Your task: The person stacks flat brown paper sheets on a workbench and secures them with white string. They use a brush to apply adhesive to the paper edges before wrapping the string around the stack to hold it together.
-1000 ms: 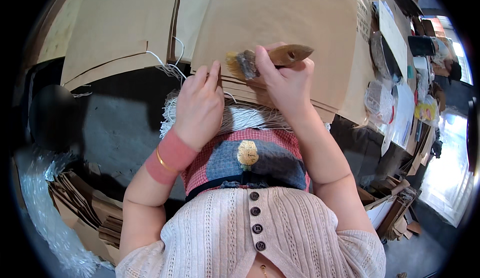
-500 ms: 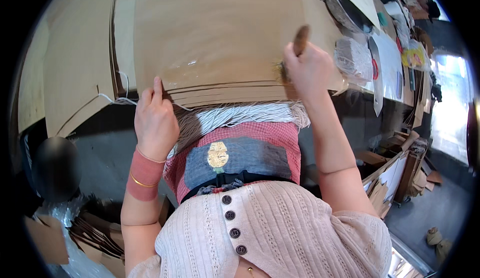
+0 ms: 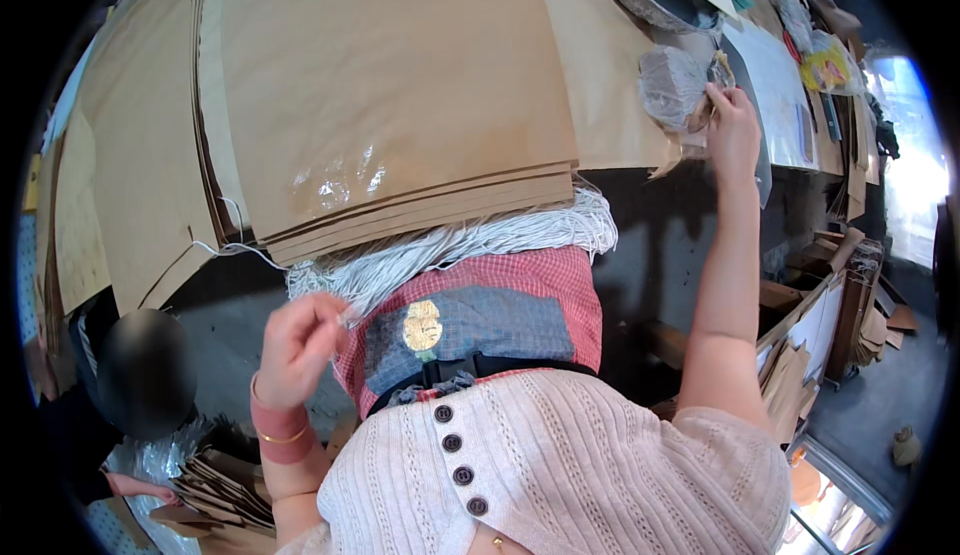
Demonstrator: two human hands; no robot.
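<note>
A stack of brown paper sheets [image 3: 400, 75] lies before me, its near edges fanned in steps. Wet, shiny streaks show on the top sheet near that edge. At the right, my right hand [image 3: 735, 135] is closed on a brush [image 3: 719, 73], beside a bowl-like thing wrapped in clear plastic [image 3: 670, 87]. My left hand [image 3: 298, 347] is raised off the paper, its fingers curled together at the left end of a bundle of white cords [image 3: 470, 230] across my lap. Whether a cord is between those fingers is too small to tell.
A round dark pan [image 3: 655, 0] stands beyond the wrapped bowl. A long flat metal blade [image 3: 755, 105] lies near my right hand. More brown paper [image 3: 140, 135] lies at the left. Another person's hand [image 3: 140, 488] shows at the lower left beside folded cardboard [image 3: 220, 495].
My right hand has gone from the sheets' near edge to the wrapped bowl at the right, with the brush. My left hand has come off the paper toward me and curled its fingers.
</note>
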